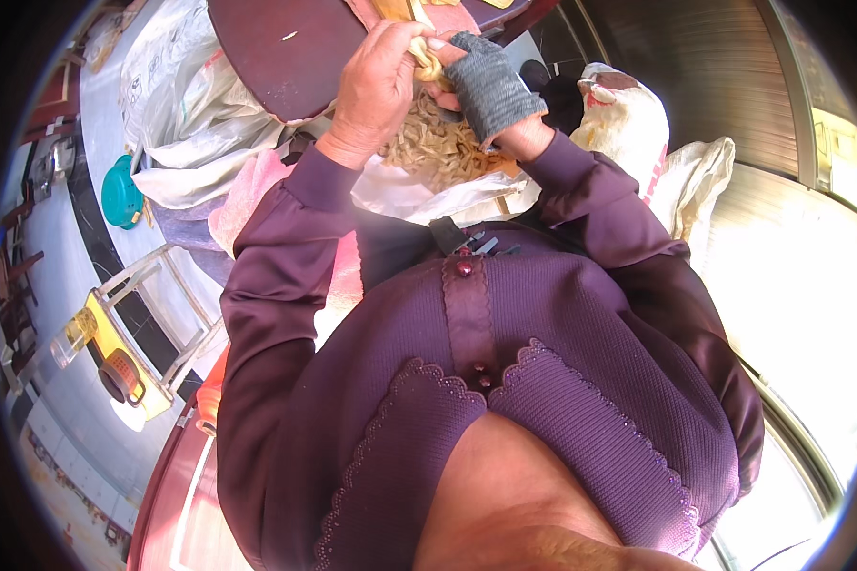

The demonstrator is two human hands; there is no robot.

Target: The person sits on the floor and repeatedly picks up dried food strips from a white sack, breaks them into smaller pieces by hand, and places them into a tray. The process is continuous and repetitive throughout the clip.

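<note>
At the top of the view, my left hand (382,89) pinches a pale yellow strip (426,61), which looks soft and is looped as a knot between my hands. My right hand (489,89), in a grey fingerless knit glove, grips the same strip with thumb and fingers from the other side. Just below them is an open white sack (407,189) holding many beige curled pieces (428,146). More yellow strips (394,8) lie beyond my fingers on a pink cloth (364,11). My fingers partly hide the knot.
A dark red round-edged stool or table top (278,50) stands beyond my left hand. White plastic sacks (186,128) and a teal container (121,193) lie to the left, near a metal-framed stool (132,342) bearing a cup and jar. Another stuffed sack (625,114) stands at right by metal shutters (700,64).
</note>
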